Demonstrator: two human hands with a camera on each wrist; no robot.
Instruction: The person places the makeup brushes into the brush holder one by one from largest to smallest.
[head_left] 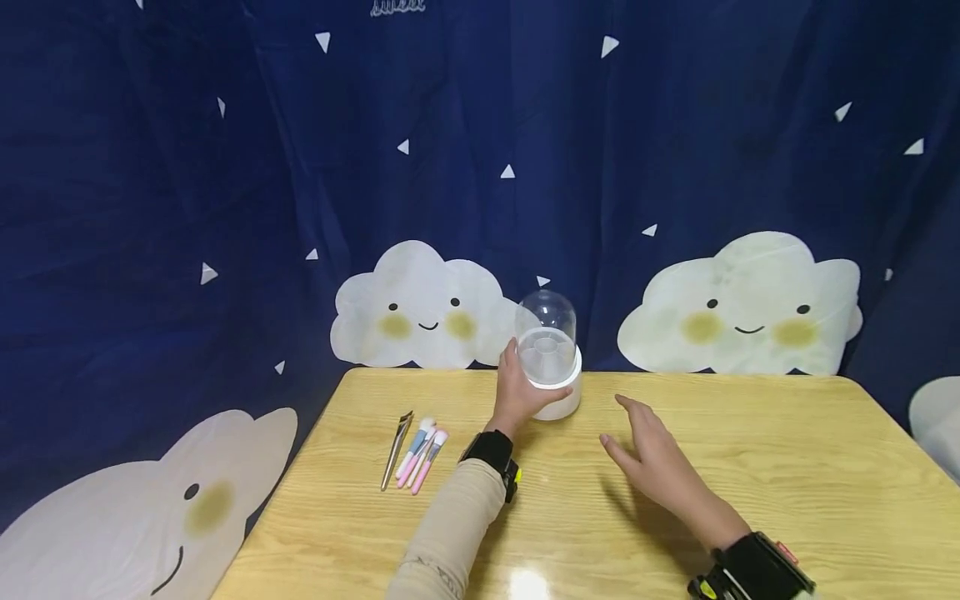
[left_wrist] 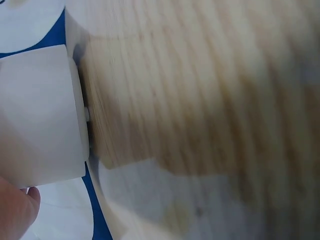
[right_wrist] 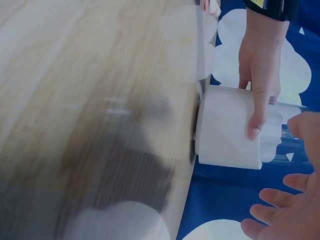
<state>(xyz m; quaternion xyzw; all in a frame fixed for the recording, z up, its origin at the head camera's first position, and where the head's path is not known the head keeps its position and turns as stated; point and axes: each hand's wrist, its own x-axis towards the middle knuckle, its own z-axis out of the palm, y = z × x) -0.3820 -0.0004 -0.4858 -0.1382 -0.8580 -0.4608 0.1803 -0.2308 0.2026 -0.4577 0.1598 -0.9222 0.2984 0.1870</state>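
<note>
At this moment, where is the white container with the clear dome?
In the head view, the container is near the far edge of the table, gripped by the left hand, between the brushes and the right hand.

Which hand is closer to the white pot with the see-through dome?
Left. The left hand grips the white pot from its left side; the right hand is off to its right, not touching it.

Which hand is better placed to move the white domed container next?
Probably the left hand: it grips the white domed container, while the right hand is open over the table, apart from it.
</note>
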